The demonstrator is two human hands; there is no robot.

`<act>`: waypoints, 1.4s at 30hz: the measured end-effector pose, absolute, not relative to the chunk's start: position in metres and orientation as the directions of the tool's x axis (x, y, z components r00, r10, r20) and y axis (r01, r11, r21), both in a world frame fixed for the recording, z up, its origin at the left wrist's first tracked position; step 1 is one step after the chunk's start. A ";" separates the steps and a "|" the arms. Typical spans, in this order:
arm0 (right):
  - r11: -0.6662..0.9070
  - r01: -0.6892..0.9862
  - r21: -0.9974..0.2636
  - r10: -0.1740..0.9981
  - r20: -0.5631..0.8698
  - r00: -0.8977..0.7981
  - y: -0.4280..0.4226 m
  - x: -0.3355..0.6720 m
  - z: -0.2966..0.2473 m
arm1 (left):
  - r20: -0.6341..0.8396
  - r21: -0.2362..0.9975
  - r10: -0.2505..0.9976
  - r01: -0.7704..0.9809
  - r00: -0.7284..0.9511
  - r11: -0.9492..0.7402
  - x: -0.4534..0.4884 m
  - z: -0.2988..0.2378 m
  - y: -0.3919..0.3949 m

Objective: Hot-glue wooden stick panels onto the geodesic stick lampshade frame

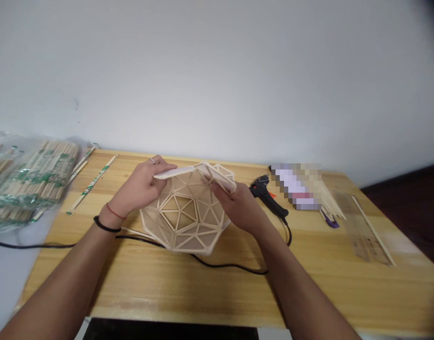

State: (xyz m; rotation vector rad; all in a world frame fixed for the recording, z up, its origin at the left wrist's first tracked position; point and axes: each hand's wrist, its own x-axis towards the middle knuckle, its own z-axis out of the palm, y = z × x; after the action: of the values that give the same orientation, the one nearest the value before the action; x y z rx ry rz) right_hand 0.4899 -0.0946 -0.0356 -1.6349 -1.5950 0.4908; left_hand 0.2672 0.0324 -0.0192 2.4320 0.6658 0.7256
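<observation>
A bowl-shaped lattice of thin wooden sticks (177, 213), built of triangles with pale sheet over many of them, sits between my hands with its hollow towards me. On its upper left rim, my left hand (148, 184) pinches a pale panel between thumb and fingers. Around the upper right rim my right hand (240, 208) is closed, thumb on the inner side; its other fingers are mostly hidden. Just beyond my right hand lies a black glue gun (268, 194) with its cord trailing.
Bagged chopsticks (48, 172) lie at left, beside a loose wrapped chopstick (96, 182). At right are a pixelated box (297, 189), loose sticks (332, 200), purple-handled scissors (331, 221) and a clear ruler (362, 231). A black cable (231, 267) crosses the wooden table (167, 293).
</observation>
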 end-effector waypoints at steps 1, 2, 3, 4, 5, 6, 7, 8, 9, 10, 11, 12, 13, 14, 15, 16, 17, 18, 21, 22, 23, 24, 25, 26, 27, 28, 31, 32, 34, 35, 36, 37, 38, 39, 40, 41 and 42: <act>0.097 0.657 -0.747 0.960 0.245 0.137 -0.095 0.490 -0.035 | 0.353 0.591 0.585 0.311 0.730 -0.745 0.268 -0.019 0.032; 0.099 0.659 -0.746 0.959 0.248 0.136 -0.095 0.490 -0.035 | 0.349 0.592 0.593 0.320 0.725 -0.739 0.268 -0.018 0.031; 0.103 0.662 -0.743 0.959 0.250 0.132 -0.095 0.490 -0.035 | 0.339 0.598 0.603 0.330 0.722 -0.731 0.268 -0.018 0.030; 0.107 0.666 -0.739 0.959 0.254 0.128 -0.095 0.490 -0.035 | 0.324 0.607 0.614 0.339 0.720 -0.718 0.269 -0.017 0.029; 0.114 0.669 -0.735 0.958 0.259 0.122 -0.095 0.490 -0.036 | 0.304 0.621 0.628 0.351 0.716 -0.701 0.269 -0.017 0.028; 0.120 0.671 -0.731 0.958 0.264 0.116 -0.095 0.491 -0.036 | 0.282 0.635 0.642 0.363 0.712 -0.682 0.269 -0.016 0.028; 0.126 0.673 -0.729 0.957 0.268 0.111 -0.095 0.491 -0.036 | 0.261 0.649 0.658 0.376 0.707 -0.661 0.269 -0.016 0.027; 0.132 0.674 -0.727 0.956 0.273 0.107 -0.095 0.491 -0.037 | 0.245 0.661 0.672 0.386 0.699 -0.643 0.269 -0.016 0.026; 0.137 0.676 -0.724 0.955 0.278 0.105 -0.095 0.492 -0.037 | 0.236 0.669 0.681 0.393 0.693 -0.631 0.269 -0.015 0.026; 0.140 0.680 -0.720 0.953 0.283 0.103 -0.095 0.492 -0.037 | 0.234 0.671 0.686 0.396 0.689 -0.627 0.269 -0.015 0.026; 0.143 0.684 -0.716 0.952 0.287 0.101 -0.095 0.492 -0.037 | 0.236 0.670 0.684 0.394 0.690 -0.629 0.269 -0.015 0.026; 0.145 0.688 -0.711 0.952 0.291 0.100 -0.095 0.492 -0.037 | 0.241 0.667 0.680 0.390 0.693 -0.634 0.269 -0.015 0.026; 0.147 0.690 -0.708 0.951 0.294 0.099 -0.096 0.492 -0.037 | 0.247 0.665 0.675 0.385 0.695 -0.640 0.269 -0.015 0.026; 0.148 0.691 -0.708 0.950 0.295 0.099 -0.096 0.492 -0.037 | 0.252 0.662 0.670 0.381 0.698 -0.645 0.269 -0.015 0.027; 0.148 0.689 -0.710 0.950 0.295 0.100 -0.096 0.492 -0.036 | 0.256 0.661 0.667 0.377 0.700 -0.649 0.269 -0.015 0.027; 0.146 0.686 -0.713 0.951 0.292 0.102 -0.096 0.491 -0.036 | 0.258 0.662 0.664 0.372 0.701 -0.650 0.269 -0.016 0.028; 0.141 0.684 -0.716 0.952 0.287 0.105 -0.096 0.491 -0.036 | 0.261 0.665 0.661 0.366 0.703 -0.651 0.269 -0.016 0.028; 0.135 0.684 -0.717 0.953 0.282 0.107 -0.095 0.491 -0.036 | 0.263 0.667 0.658 0.360 0.705 -0.652 0.268 -0.017 0.029; 0.131 0.691 -0.711 0.956 0.274 0.101 -0.095 0.492 -0.037 | 0.265 0.669 0.651 0.350 0.712 -0.656 0.268 -0.018 0.030; 0.134 0.693 -0.708 0.957 0.274 0.095 -0.095 0.492 -0.037 | 0.263 0.668 0.650 0.351 0.713 -0.656 0.268 -0.018 0.030; 0.136 0.692 -0.708 0.958 0.273 0.091 -0.095 0.493 -0.037 | 0.263 0.668 0.651 0.352 0.712 -0.656 0.268 -0.018 0.030; 0.135 0.690 -0.711 0.959 0.270 0.090 -0.095 0.493 -0.038 | 0.264 0.667 0.651 0.353 0.712 -0.656 0.268 -0.018 0.030; 0.130 0.688 -0.714 0.960 0.265 0.094 -0.095 0.493 -0.038 | 0.266 0.666 0.650 0.351 0.712 -0.658 0.268 -0.018 0.030; 0.125 0.685 -0.717 0.960 0.262 0.098 -0.096 0.494 -0.038 | 0.267 0.666 0.648 0.349 0.714 -0.659 0.268 -0.018 0.030; 0.121 0.684 -0.720 0.960 0.259 0.103 -0.096 0.494 -0.038 | 0.269 0.667 0.645 0.345 0.715 -0.661 0.268 -0.018 0.029; 0.118 0.684 -0.720 0.961 0.257 0.105 -0.096 0.494 -0.038 | 0.269 0.667 0.643 0.343 0.717 -0.662 0.269 -0.017 0.029; 0.117 0.684 -0.720 0.962 0.254 0.102 -0.096 0.493 -0.038 | 0.270 0.670 0.644 0.341 0.716 -0.660 0.269 -0.017 0.029; 0.115 0.682 -0.722 0.962 0.251 0.103 -0.096 0.493 -0.037 | 0.271 0.669 0.644 0.341 0.715 -0.661 0.268 -0.017 0.030; 0.109 0.676 -0.729 0.963 0.247 0.111 -0.096 0.493 -0.036 | 0.273 0.664 0.639 0.340 0.719 -0.666 0.268 -0.018 0.030; 0.107 0.674 -0.731 0.962 0.246 0.114 -0.096 0.492 -0.036 | 0.272 0.661 0.636 0.340 0.722 -0.669 0.268 -0.018 0.030; 0.106 0.674 -0.731 0.962 0.246 0.116 -0.096 0.492 -0.035 | 0.269 0.659 0.634 0.342 0.725 -0.670 0.268 -0.018 0.030; 0.105 0.675 -0.730 0.962 0.247 0.117 -0.096 0.492 -0.035 | 0.266 0.655 0.635 0.347 0.725 -0.671 0.268 -0.018 0.029; 0.103 0.677 -0.729 0.961 0.248 0.120 -0.096 0.492 -0.035 | 0.264 0.652 0.638 0.354 0.723 -0.671 0.268 -0.017 0.029; 0.101 0.680 -0.726 0.960 0.251 0.125 -0.096 0.491 -0.035 | 0.264 0.647 0.643 0.362 0.719 -0.671 0.268 -0.016 0.028; 0.099 0.684 -0.722 0.959 0.254 0.129 -0.096 0.491 -0.035 | 0.264 0.644 0.649 0.370 0.714 -0.670 0.268 -0.015 0.027; 0.097 0.688 -0.719 0.957 0.257 0.133 -0.096 0.491 -0.036 | 0.264 0.642 0.655 0.378 0.708 -0.667 0.268 -0.014 0.026; 0.095 0.692 -0.716 0.956 0.260 0.138 -0.096 0.491 -0.036 | 0.264 0.638 0.660 0.386 0.703 -0.667 0.268 -0.013 0.025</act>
State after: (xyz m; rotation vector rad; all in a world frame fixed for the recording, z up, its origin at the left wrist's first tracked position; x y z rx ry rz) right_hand 0.4910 -0.0959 -0.0357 -1.6587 -1.6154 0.4398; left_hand 0.2682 0.0253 -0.0126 2.3581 0.7973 0.6563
